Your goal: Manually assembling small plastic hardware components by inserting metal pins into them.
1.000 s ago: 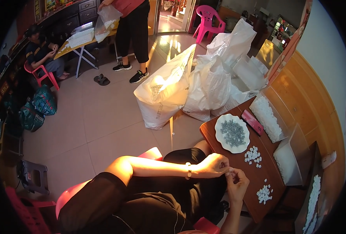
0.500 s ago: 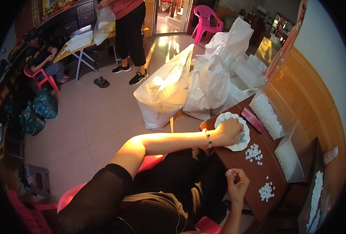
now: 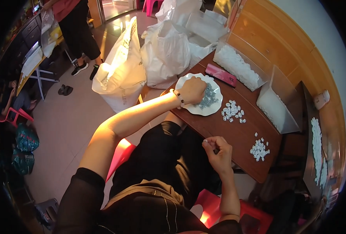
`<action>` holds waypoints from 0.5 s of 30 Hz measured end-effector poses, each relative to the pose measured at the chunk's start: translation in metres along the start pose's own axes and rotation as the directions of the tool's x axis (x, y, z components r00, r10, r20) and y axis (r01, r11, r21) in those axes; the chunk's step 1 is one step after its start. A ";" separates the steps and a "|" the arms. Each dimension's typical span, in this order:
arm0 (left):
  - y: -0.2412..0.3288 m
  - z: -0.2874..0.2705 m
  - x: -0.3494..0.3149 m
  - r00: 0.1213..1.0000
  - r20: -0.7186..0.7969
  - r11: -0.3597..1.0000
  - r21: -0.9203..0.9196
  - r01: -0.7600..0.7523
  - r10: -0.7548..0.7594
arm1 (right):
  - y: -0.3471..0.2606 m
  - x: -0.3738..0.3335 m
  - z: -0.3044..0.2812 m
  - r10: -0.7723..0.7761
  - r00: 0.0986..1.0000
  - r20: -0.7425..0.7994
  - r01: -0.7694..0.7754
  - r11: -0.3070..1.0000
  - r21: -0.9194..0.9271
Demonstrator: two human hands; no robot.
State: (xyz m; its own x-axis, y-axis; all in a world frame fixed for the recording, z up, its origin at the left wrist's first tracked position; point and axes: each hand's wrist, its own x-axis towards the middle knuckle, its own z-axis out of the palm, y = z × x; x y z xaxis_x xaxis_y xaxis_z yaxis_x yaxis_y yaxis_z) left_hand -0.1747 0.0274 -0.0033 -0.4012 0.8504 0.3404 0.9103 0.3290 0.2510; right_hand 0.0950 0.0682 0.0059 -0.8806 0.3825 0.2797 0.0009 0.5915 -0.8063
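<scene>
My left hand, a beaded bracelet at its wrist, is over a white scalloped plate. Its fingers are curled down toward the small grey pieces in the plate, and their tips are hidden. In front of the table edge, my right hand pinches a small white plastic piece between thumb and forefinger. Two loose groups of similar pieces lie on the brown table: one group beside the plate, the other group near the right corner.
A pink box lies behind the plate. Two clear bins, a farther bin and a nearer bin, hold white pieces along the table's far side. Full white sacks stand on the floor. A person stands at the far left.
The view has swung right and down, so the table sits more to the left. My left hand stays at the plate, and the right still pinches the white piece.
</scene>
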 end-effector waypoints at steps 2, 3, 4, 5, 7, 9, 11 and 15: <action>0.002 0.011 -0.003 1.000 -0.018 1.000 -0.002 0.005 -0.005 | 0.001 -0.001 -0.002 0.014 1.000 0.006 -0.014 1.000 -0.002; 0.001 0.015 -0.004 0.999 -0.041 1.000 0.004 0.011 -0.011 | 0.001 -0.001 -0.001 0.019 1.000 0.010 -0.019 1.000 -0.002; 0.000 0.018 -0.004 0.999 -0.039 1.000 0.003 0.013 -0.013 | 0.002 -0.001 -0.001 0.022 1.000 0.012 -0.022 1.000 -0.001; -0.001 0.021 -0.003 0.999 -0.043 1.000 -0.024 0.019 -0.020 | 0.002 -0.002 0.000 0.038 0.999 0.008 -0.038 0.999 0.001; 0.001 0.022 -0.001 0.998 -0.056 0.998 -0.056 0.024 -0.027 | 0.002 -0.001 -0.001 0.049 0.999 0.004 -0.049 0.999 -0.006; 0.000 0.021 -0.002 0.996 0.042 0.995 -0.063 0.080 -0.078 | 0.001 -0.001 0.001 0.059 0.998 0.024 -0.060 0.998 0.031; -0.003 0.022 0.001 0.997 0.023 0.996 -0.060 0.069 -0.068 | 0.008 0.002 0.003 0.046 0.999 0.029 -0.047 0.998 0.049; 0.000 0.013 -0.002 0.998 0.010 0.991 -0.115 0.070 -0.070 | 0.007 0.006 0.008 0.088 0.996 0.031 -0.091 0.989 0.115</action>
State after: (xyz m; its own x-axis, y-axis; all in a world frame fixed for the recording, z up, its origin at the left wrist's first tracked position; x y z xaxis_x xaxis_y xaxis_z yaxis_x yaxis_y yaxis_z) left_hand -0.1725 0.0310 -0.0161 -0.4626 0.8293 0.3135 0.8622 0.3385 0.3768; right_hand 0.0859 0.0689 -0.0019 -0.8913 0.4111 0.1914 0.0265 0.4685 -0.8831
